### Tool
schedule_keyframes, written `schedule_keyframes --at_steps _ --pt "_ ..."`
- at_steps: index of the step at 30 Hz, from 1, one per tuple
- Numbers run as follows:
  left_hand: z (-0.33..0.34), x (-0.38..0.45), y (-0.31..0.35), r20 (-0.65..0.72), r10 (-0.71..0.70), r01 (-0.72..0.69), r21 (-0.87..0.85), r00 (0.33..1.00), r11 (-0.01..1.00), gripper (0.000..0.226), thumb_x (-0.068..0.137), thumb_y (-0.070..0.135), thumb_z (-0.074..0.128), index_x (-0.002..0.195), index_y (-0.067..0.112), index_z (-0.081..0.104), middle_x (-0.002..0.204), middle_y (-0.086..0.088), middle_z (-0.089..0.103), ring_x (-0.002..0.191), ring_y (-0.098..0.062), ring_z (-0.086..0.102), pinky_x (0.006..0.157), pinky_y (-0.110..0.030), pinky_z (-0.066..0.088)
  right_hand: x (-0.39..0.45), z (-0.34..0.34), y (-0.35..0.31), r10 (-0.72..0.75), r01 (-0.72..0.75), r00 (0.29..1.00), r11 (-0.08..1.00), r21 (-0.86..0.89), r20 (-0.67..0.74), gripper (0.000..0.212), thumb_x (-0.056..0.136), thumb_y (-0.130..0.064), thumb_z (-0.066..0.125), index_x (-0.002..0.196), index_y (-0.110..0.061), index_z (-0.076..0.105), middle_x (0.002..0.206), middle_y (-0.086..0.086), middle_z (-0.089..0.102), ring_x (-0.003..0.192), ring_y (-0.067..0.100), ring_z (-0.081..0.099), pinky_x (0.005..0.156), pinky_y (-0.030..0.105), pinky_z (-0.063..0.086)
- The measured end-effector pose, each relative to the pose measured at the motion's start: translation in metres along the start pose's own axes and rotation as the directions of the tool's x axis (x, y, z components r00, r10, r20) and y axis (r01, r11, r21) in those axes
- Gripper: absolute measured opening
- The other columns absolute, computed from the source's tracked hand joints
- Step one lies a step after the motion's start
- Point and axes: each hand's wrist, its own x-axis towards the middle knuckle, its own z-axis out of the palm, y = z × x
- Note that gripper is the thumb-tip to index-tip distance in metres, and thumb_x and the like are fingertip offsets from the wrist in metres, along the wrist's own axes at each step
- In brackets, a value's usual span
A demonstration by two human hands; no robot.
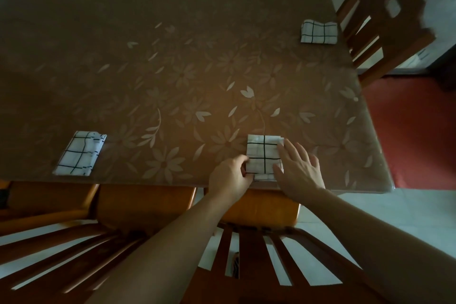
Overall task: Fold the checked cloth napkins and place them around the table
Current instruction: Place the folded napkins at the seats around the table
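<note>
My hands on a folded napkin [264, 155] at the counter's [172, 69] near edge.
My left grip [230, 177] pinches its left edge; my right grip [299, 170] rests wide and flat. Two more napkins [80, 154] [318, 31] lie well apart.

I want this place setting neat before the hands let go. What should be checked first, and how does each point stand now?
1. Napkin being set is folded compact: ok.
2. It lies fully on the table, near the front edge: ok.
3. Left hand pinches its near-left corner: ok.
4. Right hand rests flat along its right edge: ok.
5. Layers line up: not ok, a lower layer sticks out at the near edge.
6. Left napkin and far right napkin already placed: ok.
</note>
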Motion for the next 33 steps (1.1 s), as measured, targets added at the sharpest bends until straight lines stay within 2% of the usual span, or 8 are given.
schedule_keyframes --at_steps 4,10,14,17,21,25,28,33 --pt "0.003 -0.003 -0.002 -0.004 -0.005 0.006 0.028 1.000 1.000 0.041 0.091 0.028 0.065 0.131 0.020 0.058 0.109 0.000 0.068 0.099 -0.019 0.064 0.079 -0.030 0.053 -0.018 0.002 0.011 -0.044 0.042 0.997 0.998 -0.038 -0.068 0.058 0.097 -0.046 0.040 0.148 -0.023 0.028 0.155 -0.004 0.030 0.142 0.019 0.025 0.112 0.046 0.027" --pt "0.005 -0.005 0.001 0.010 -0.026 0.025 0.050 1.000 0.998 0.041 0.092 0.028 0.064 0.132 0.021 0.057 0.110 0.000 0.068 0.099 -0.018 0.065 0.076 -0.028 0.051 -0.020 0.001 0.012 -0.019 0.019 0.999 1.000 -0.006 -0.041 0.058 0.097 -0.046 0.039 0.149 -0.022 0.028 0.154 -0.005 0.031 0.142 0.018 0.026 0.110 0.045 0.030" --pt "-0.007 -0.005 0.008 0.008 0.005 -0.006 0.071 1.000 0.997 0.036 0.091 0.030 0.064 0.126 0.021 0.060 0.108 0.003 0.066 0.097 -0.016 0.062 0.071 -0.023 0.044 -0.025 -0.015 0.012 -0.006 0.008 0.999 0.999 0.042 -0.044 0.042 0.097 -0.043 0.039 0.137 -0.028 0.040 0.145 -0.009 0.039 0.136 0.016 0.033 0.107 0.045 0.033" --pt "-0.022 -0.001 0.022 -0.011 0.055 -0.053 0.161 0.998 0.985 0.039 0.091 0.036 0.062 0.126 0.021 0.059 0.118 0.003 0.064 0.103 -0.016 0.059 0.078 -0.026 0.048 -0.032 -0.047 0.023 0.021 -0.021 0.999 1.000 0.014 -0.041 0.046 0.093 -0.048 0.048 0.136 -0.033 0.041 0.143 -0.010 0.041 0.135 0.018 0.036 0.107 0.043 0.033" --pt "-0.047 -0.004 0.058 -0.028 0.148 -0.129 0.342 0.989 0.931 0.046 0.089 0.044 0.059 0.131 0.025 0.055 0.129 0.008 0.053 0.119 -0.016 0.052 0.094 -0.032 0.044 -0.043 -0.093 0.052 0.033 -0.040 0.991 0.998 -0.051 -0.126 0.042 0.092 -0.041 0.051 0.133 -0.036 0.043 0.137 -0.008 0.050 0.125 0.018 0.047 0.103 0.038 0.038" --pt "-0.062 -0.017 0.102 0.009 0.175 -0.155 0.500 0.985 0.852 0.045 0.089 0.048 0.057 0.130 0.030 0.052 0.132 0.007 0.050 0.125 -0.017 0.043 0.104 -0.038 0.038 -0.070 -0.141 0.086 0.038 -0.052 0.989 0.995 -0.091 -0.145 0.047 0.092 -0.047 0.047 0.137 -0.038 0.041 0.140 -0.009 0.049 0.125 0.015 0.050 0.105 0.039 0.037" --pt "-0.062 -0.035 0.137 -0.001 0.186 -0.155 0.546 0.983 0.823 0.049 0.088 0.050 0.056 0.132 0.031 0.052 0.133 0.006 0.051 0.126 -0.018 0.044 0.104 -0.035 0.038 -0.102 -0.170 0.121 0.046 -0.068 0.980 0.992 -0.108 -0.195 0.046 0.092 -0.049 0.047 0.136 -0.039 0.042 0.136 -0.009 0.053 0.121 0.014 0.052 0.103 0.039 0.040" --pt "-0.037 -0.087 0.207 -0.108 0.198 -0.104 0.565 0.974 0.818 0.048 0.085 0.054 0.055 0.127 0.033 0.056 0.129 0.007 0.054 0.121 -0.019 0.049 0.101 -0.034 0.039 -0.171 -0.200 0.193 0.086 -0.103 0.962 0.993 -0.051 -0.260 0.042 0.092 -0.045 0.048 0.132 -0.031 0.048 0.136 -0.006 0.051 0.123 0.017 0.050 0.103 0.039 0.038"
